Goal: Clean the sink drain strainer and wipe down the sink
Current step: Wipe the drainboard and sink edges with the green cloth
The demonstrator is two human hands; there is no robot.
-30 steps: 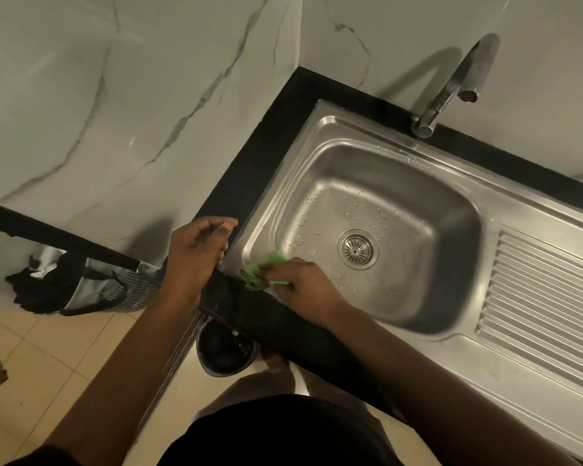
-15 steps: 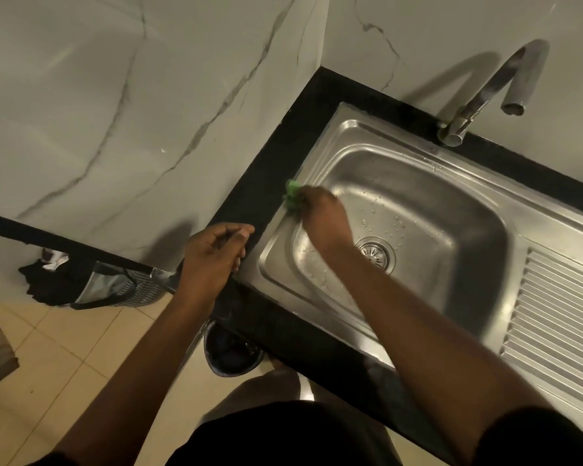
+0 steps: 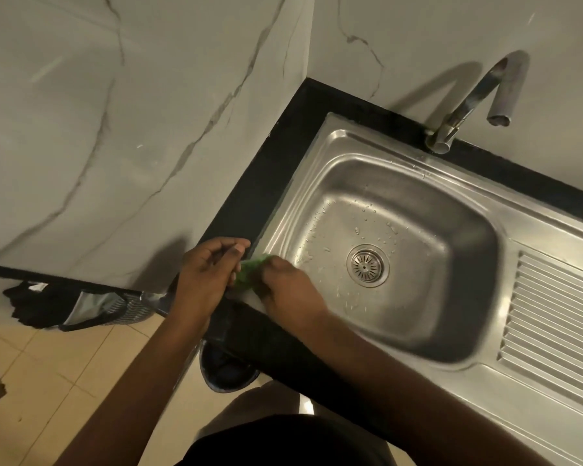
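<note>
The green scrub pad (image 3: pixel 249 271) is lying on the near left corner of the steel sink (image 3: pixel 327 142), right on the rim where it meets the black counter (image 3: pixel 276 183). The right hand (image 3: pixel 283 287) is bearing down on it, fingers curled over the pad so that only its left edge is showing. The left hand (image 3: pixel 212 267) is sitting just left of that grip on the counter's edge, fingers curled inward and thumb pointing toward the pad. It is touching the green edge, but whether it is pinching it cannot be told.

To the right of the grip, the round drain strainer (image 3: pixel 367 265) is sitting in the floor of the basin, with water droplets lying scattered around it. Further right, the ribbed drainboard (image 3: pixel 559 324) is running off toward the frame's edge. Beyond the basin, well away from the grip, the curved tap (image 3: pixel 465 107) is rising from the back rim against the marble wall (image 3: pixel 115 129). Left of the grip and lower, a dark bag (image 3: pixel 91 307) is lying on the tiled floor (image 3: pixel 48 381), and a dark bin (image 3: pixel 226 371) is standing under the counter.
</note>
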